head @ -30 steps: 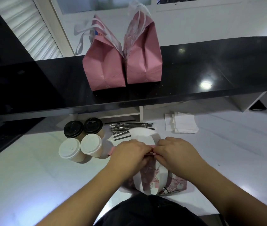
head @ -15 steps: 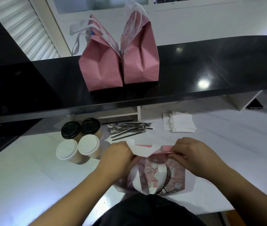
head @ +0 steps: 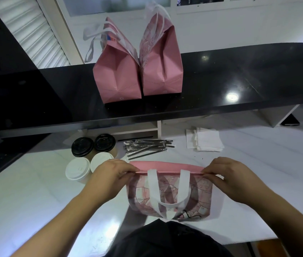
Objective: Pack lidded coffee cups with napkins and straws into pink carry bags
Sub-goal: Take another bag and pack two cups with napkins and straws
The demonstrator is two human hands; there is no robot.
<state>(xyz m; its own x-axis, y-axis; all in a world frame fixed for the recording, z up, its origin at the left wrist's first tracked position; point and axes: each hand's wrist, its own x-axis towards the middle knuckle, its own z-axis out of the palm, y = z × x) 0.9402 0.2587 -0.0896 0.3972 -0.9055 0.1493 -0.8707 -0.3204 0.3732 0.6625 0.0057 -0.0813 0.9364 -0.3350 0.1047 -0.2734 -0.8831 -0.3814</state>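
While each grip pinches a rim corner, pink bag [head: 169,190] stretches between left hand [head: 110,175] and right hand [head: 228,175].

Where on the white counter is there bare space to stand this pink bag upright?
Bare patches: right of the white napkin stack, and left of the four lidded cups. Crowded: between the cups, the silver-wrapped straws and your hands, left and right.

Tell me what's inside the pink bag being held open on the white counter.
Nothing shows: the bag lies nearly flat, its mouth stretched sideways between left hand and right hand, so the interior is hidden.
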